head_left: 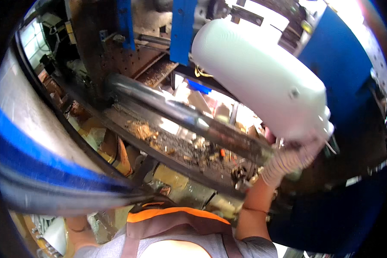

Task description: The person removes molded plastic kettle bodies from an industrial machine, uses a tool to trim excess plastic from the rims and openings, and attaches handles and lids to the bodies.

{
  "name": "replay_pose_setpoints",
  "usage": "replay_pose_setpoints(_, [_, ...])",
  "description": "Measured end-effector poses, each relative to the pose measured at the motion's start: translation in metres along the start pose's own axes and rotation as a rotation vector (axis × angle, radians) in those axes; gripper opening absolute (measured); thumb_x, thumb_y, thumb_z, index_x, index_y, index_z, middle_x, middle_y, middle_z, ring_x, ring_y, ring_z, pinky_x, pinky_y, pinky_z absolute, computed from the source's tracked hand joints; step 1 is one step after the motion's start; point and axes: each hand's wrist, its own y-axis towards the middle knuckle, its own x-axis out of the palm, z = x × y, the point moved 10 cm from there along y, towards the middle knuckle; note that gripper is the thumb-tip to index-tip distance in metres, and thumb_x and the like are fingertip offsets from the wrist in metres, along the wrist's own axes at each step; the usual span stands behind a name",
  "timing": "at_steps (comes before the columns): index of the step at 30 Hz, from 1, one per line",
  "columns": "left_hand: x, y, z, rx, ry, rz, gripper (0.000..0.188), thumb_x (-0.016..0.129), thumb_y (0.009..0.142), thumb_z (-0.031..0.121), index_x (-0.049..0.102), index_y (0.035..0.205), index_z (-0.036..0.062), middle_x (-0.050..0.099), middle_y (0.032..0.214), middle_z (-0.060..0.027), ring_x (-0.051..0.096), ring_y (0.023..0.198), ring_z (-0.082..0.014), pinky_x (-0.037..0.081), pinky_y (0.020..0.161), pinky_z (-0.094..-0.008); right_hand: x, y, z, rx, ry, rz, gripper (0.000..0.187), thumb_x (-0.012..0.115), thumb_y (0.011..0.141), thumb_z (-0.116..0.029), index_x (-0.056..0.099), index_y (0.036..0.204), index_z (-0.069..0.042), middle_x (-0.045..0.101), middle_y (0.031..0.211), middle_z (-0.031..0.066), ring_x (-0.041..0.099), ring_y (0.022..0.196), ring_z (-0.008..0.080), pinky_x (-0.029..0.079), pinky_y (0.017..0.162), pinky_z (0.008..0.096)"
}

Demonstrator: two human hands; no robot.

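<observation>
Right hand, gloved, grasps the near end of the white part, fingers curled up onto it by the small knobs; blur hides the exact finger contact. Left hand can't be seen: only its forearm shows, running behind the blurred door, so can't tell its grip.

Part sits up over the bed's right end, above the bar, slanting from the bed's far edge toward its near right corner. Far end is up near the machine's metal fittings; can't tell if it's attached there. Blue panel just beside it. Scraps lie along the bed's near edge.

Handling, judging by looks: hollow moulded plastic, light for its bulk, fairly stiff but thin-walled, could dent if squeezed. Smooth skin, likely slippery on the rounded sides. Best hold is the knobbed near end, other palm under the belly.

Labels: no brand or writing legible on part, panel or door.
</observation>
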Motion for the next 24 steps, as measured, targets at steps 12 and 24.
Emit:
replay_pose_setpoints(12, [0.307,-0.026,-0.104,-0.341,-0.553,-0.946,0.056,0.070,0.079,0.052,0.063,0.093,-0.0015,0.062,0.056,-0.0053,0.053,0.038,-0.0133,0.041,0.035,-0.0212,-0.355,-0.176,-0.362,0.026,-0.929,0.107,0.025,0.076,0.071,-0.002,0.054,0.060,-0.003,0.060,0.110,0.0190,0.058,0.096,0.0242,0.046,0.086,0.0342])
replay_pose_setpoints(24, [0.611,-0.099,-0.232,-0.477,-0.125,-0.864,0.041,0.056,0.091,0.030,0.041,0.055,0.0163,0.032,0.049,0.0032,0.027,0.039,-0.0086,0.027,0.036,-0.0246,-0.381,-0.380,-0.492,0.416,-1.583,0.526,0.036,0.081,0.066,-0.035,0.068,0.070,-0.001,0.057,0.118,0.0198,0.060,0.103,0.0322,0.047,0.090,0.0382])
